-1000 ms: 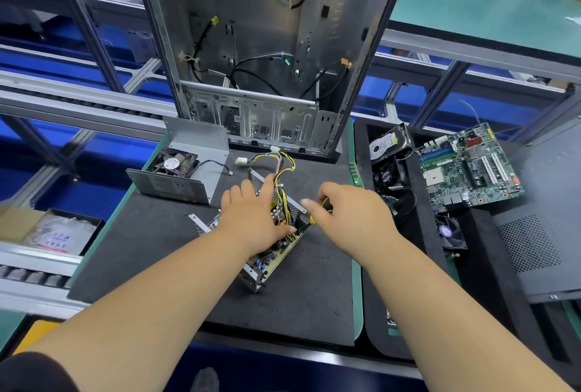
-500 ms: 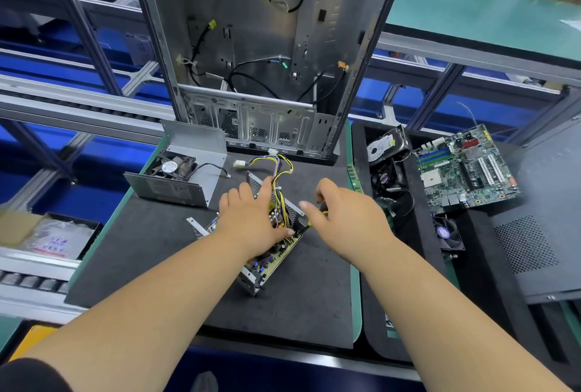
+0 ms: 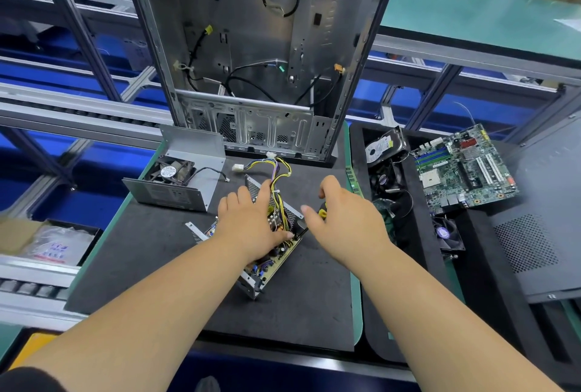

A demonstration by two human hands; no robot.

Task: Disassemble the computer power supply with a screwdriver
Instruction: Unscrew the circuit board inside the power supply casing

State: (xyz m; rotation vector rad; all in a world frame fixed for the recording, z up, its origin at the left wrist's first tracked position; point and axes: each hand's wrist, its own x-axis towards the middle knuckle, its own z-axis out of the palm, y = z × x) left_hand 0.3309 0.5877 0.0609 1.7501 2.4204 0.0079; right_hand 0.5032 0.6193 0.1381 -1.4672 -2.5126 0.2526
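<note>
Far left of frame: plastic bag (image 3: 50, 245) in a black tray, just off the bench (image 3: 356, 306) edge

Left of centre: removed PSU cover (image 3: 188, 168) with its fan (image 3: 171, 170) lying inside, on the black mat (image 3: 151, 253), apart from the hands

Centre: open power supply (image 3: 270, 262) lies diagonally on the mat, board exposed, yellow/black wire bundle (image 3: 279, 171) running up toward the case. Left hand (image 3: 251, 225) lies palm-down on top of it, fingers (image 3: 262, 193) fairly straight and spread over the perforated side wall and the wires, thumb tip at the board's right edge; pressing, not gripping

Behind it, upper centre: empty PC case (image 3: 251, 55) standing upright, loose cables inside

Right of centre: right hand (image 3: 342, 218) just beside the PSU's right edge, curled around the yellow/black screwdriver (image 3: 314, 218); handle mostly hidden under the palm. Dark shaft angles down-left, tip at the board edge right by the left thumb. Forefinger points toward that spot

Right: black tray (image 3: 418, 266) holding a hard drive (image 3: 382, 148) and a small fan (image 3: 445, 232); motherboard (image 3: 462, 168) resting across it; perforated side panel (image 3: 540, 234) at far right
</note>
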